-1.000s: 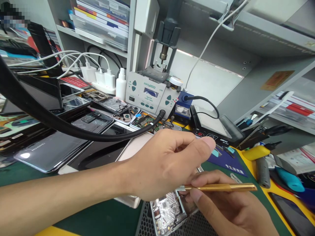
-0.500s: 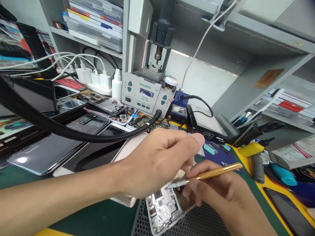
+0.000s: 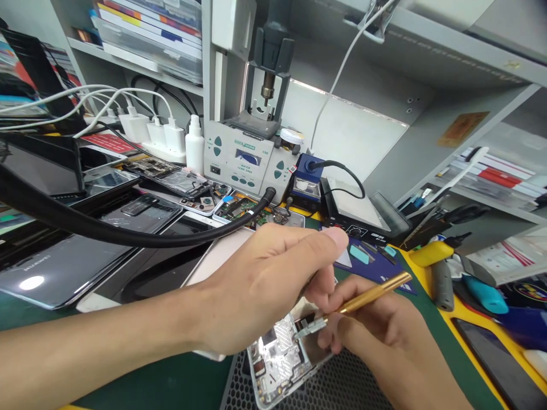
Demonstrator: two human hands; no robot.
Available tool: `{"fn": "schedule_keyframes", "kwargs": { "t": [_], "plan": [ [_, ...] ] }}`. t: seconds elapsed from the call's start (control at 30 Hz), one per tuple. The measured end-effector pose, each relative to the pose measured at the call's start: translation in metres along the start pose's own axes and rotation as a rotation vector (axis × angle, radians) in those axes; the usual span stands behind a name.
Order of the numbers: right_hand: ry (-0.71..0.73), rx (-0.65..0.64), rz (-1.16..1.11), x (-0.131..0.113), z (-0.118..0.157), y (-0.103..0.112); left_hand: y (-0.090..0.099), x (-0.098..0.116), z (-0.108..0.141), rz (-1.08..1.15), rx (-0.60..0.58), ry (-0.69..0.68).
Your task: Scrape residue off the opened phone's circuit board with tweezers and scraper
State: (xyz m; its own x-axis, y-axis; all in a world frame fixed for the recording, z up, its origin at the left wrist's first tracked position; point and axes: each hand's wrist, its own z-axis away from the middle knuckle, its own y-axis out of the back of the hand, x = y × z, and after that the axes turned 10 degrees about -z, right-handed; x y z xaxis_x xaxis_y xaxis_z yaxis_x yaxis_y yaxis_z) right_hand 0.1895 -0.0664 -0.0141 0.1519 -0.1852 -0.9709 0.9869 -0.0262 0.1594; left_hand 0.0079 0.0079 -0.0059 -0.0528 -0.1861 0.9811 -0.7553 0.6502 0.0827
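Note:
My right hand (image 3: pixel 376 336) is closed on a gold-handled blade tool (image 3: pixel 367 297), whose flat silver tip rests over the inside of an opened phone (image 3: pixel 277 364). The phone lies tilted on a black perforated mat (image 3: pixel 333 387), its metal frame and small parts showing. My left hand (image 3: pixel 273 279) reaches across from the left above the phone's upper part. Its fingers are curled, thumb against the forefinger, and whatever they may hold is hidden beneath the hand.
A thick black hose (image 3: pixel 171 242) arches over several phones on the left. Behind stand a grey rework station (image 3: pixel 239 156), a white bottle (image 3: pixel 195 145) and a blue device (image 3: pixel 305 182). A dark phone (image 3: pixel 496 359) lies at right, near a yellow-handled tool (image 3: pixel 431 254).
The whole view has shifted a little, so the background sits further left. The blade tool's silver tip has turned slightly and now points more steeply down at the phone's inside.

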Motion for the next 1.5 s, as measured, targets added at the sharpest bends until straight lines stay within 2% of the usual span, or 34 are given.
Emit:
{"fn": "schedule_keyframes", "kwargs": {
  "t": [0.17, 0.57, 1.13, 1.5],
  "plan": [
    [0.028, 0.000, 0.107, 0.0014, 0.0055, -0.0008, -0.0018, -0.0005, 0.0003, 0.030, -0.002, -0.004],
    [0.005, -0.047, 0.011, -0.0020, 0.0022, -0.0006, -0.0010, -0.0018, 0.0000, 0.021, -0.018, 0.030],
    [0.079, -0.051, 0.208, -0.0038, 0.0078, -0.0025, -0.0010, -0.0032, 0.0008, 0.039, -0.023, 0.019],
    [0.078, -0.051, 0.218, 0.0005, 0.0070, 0.0008, -0.0032, -0.0023, 0.0008, 0.016, -0.017, 0.010]
  ]
}}
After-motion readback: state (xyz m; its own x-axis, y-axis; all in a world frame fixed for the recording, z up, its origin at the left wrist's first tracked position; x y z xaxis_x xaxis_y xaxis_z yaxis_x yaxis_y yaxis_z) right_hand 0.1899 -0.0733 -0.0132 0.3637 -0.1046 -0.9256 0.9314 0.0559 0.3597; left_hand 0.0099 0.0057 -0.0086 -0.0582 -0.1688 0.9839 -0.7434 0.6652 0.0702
